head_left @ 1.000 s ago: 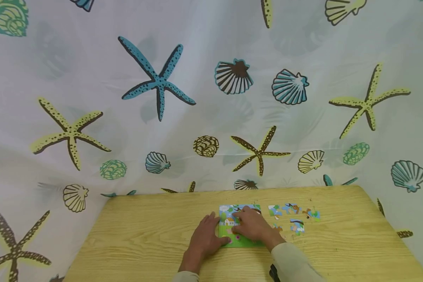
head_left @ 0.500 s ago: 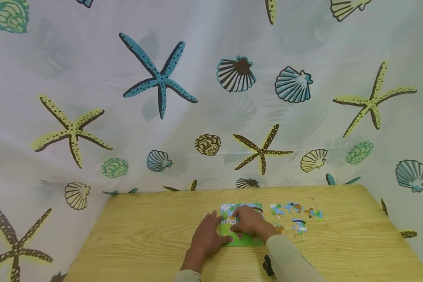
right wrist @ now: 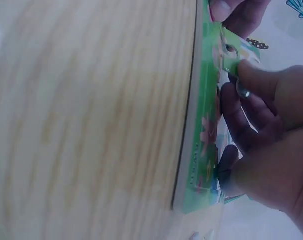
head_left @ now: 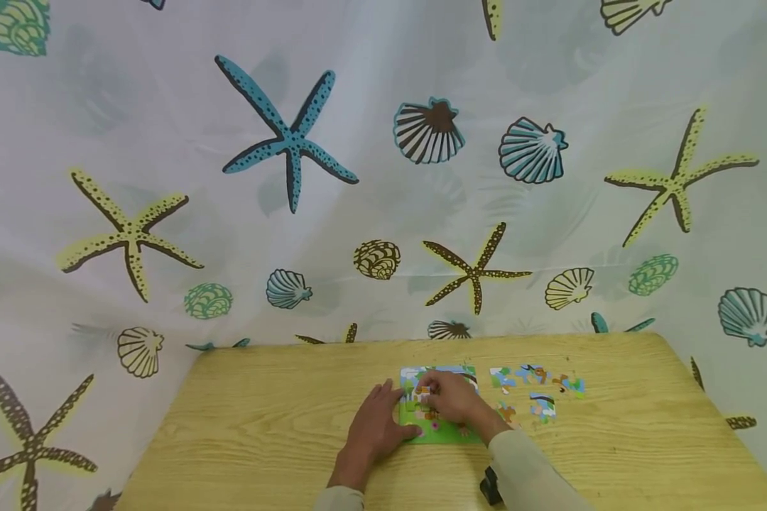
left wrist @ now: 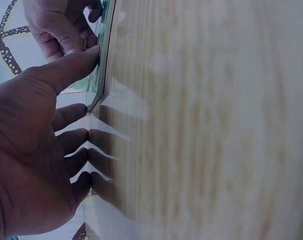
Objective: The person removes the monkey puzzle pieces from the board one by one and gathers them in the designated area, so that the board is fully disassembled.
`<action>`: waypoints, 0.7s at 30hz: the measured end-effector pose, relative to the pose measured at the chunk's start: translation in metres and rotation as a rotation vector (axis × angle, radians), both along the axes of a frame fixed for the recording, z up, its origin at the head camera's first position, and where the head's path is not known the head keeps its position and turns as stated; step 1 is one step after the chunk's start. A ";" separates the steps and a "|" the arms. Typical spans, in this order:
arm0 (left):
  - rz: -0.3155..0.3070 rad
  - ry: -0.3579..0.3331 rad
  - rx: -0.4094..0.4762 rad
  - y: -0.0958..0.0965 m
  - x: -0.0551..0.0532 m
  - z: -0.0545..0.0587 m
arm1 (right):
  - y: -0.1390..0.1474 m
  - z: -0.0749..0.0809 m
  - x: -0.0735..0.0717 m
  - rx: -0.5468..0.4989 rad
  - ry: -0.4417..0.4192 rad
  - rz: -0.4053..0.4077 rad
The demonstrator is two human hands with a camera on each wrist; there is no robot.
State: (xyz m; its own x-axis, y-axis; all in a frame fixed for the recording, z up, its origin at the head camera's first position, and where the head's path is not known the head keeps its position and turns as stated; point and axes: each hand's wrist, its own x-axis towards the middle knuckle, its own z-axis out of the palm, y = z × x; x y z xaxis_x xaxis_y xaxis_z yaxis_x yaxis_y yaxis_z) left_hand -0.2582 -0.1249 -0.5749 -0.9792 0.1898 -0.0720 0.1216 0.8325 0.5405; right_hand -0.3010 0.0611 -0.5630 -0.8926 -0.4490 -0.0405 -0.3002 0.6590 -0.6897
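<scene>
On the wooden table lies a puzzle board [head_left: 447,434] with a green lower edge and a blue sky along its top. My left hand [head_left: 376,426] steadies its left side: the thumb rests on the front corner, and the other fingers reach along the left edge, their tips against the tabletop in the left wrist view. Above the board, my right hand [head_left: 457,399] pinches a puzzle piece [right wrist: 231,59] between thumb and fingers; it is tilted up from the board, and a house picture shows on it in the head view. The right hand covers much of the board's middle.
Right of the board lie several loose puzzle pieces, among them a blue-and-green one [head_left: 502,380] and one with a dark branch [head_left: 542,407]. A black object [head_left: 491,487] sits by the right sleeve. Behind the table [head_left: 262,426] hangs a shell-and-starfish curtain [head_left: 332,234].
The house piece, earlier flat on the board under my right fingers, is now pinched and raised. My left hand stays at the board's left edge. The head view has shifted slightly.
</scene>
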 end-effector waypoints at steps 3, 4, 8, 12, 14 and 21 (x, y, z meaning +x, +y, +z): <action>0.005 -0.005 0.004 0.002 0.000 0.001 | 0.004 0.001 0.000 -0.031 -0.010 0.001; 0.004 -0.004 0.002 0.002 0.000 0.002 | 0.006 0.002 0.000 -0.041 -0.011 -0.004; 0.003 0.004 0.004 0.004 -0.001 0.002 | 0.023 0.008 0.003 -0.080 -0.012 -0.050; 0.011 0.017 -0.007 0.003 -0.002 0.001 | 0.055 0.012 0.009 -0.081 0.024 -0.110; 0.016 0.021 -0.016 0.002 -0.002 -0.001 | 0.074 0.012 0.012 -0.070 0.044 -0.138; 0.020 0.009 -0.008 0.002 -0.001 -0.002 | 0.139 0.010 0.026 -0.031 0.093 -0.216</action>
State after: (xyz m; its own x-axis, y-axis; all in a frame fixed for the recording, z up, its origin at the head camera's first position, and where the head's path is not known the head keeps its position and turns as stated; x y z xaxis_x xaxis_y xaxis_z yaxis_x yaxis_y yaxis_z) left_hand -0.2596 -0.1232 -0.5772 -0.9834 0.1692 -0.0649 0.1092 0.8391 0.5329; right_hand -0.2749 0.1996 -0.5527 -0.9672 -0.2474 0.0571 -0.2179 0.6934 -0.6868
